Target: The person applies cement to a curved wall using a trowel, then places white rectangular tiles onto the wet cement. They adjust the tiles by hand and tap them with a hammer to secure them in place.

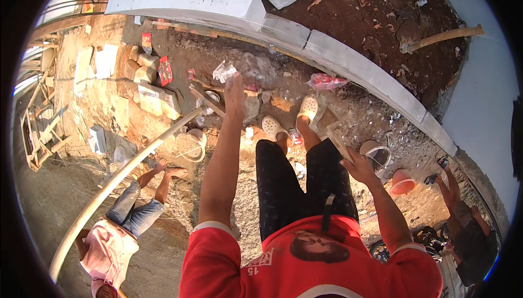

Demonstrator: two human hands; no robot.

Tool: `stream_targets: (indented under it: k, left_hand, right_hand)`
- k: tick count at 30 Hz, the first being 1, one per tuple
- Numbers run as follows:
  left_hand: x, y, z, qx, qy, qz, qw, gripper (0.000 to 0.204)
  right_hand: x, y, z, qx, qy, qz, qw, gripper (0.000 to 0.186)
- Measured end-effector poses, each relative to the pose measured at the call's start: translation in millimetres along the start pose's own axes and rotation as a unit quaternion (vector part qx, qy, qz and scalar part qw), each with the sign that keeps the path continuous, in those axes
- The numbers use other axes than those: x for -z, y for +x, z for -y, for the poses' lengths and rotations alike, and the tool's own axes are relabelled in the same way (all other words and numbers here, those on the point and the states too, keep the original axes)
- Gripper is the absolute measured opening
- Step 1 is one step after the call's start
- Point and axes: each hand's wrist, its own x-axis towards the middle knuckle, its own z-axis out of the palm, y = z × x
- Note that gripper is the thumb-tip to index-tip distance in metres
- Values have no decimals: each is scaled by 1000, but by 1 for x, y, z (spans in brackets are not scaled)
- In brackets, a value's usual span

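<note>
My left hand is stretched out ahead, closed on a white crumpled thing that I cannot make out in detail. A wooden board lies behind that forearm, beside a white round container. My right hand grips a flat wooden stick near my right thigh. Just beyond it sits a bucket with a white handle. My feet, in cream clogs, stand on dusty, littered ground.
A curved concrete edging crosses ahead, with dark soil beyond. A long pole slants along the left, near a co-worker in pink. Another person is at right, near a red bucket. Blocks lie at left.
</note>
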Motion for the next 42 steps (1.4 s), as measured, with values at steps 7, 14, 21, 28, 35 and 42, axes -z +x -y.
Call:
stream_targets:
  k: [7,14,21,28,35,42]
  left_hand:
    - [58,-154,204,21,386,141,911,37]
    - [155,-212,275,185,295,82,934,43]
    - [214,-211,271,111,470,143,864,43]
    - [209,-190,305,225,245,62,941,32]
    - [26,-157,317,-21,503,317,804,48]
    - [-264,-203,456,-110,533,531,649,76]
  right_hand:
    - [-88,83,-8,-47,14,-73,996,54]
    - [-160,207,-55,-210,118,19,970,43]
    - [-220,290,-108,-196,-17,-3,980,40]
    - [-249,234,-177,-175,-62,-176,967,44]
    - [-213,28,-338,-436,-75,-488,752,42]
    - [-213,-4,-525,-446,539,-327,635,59]
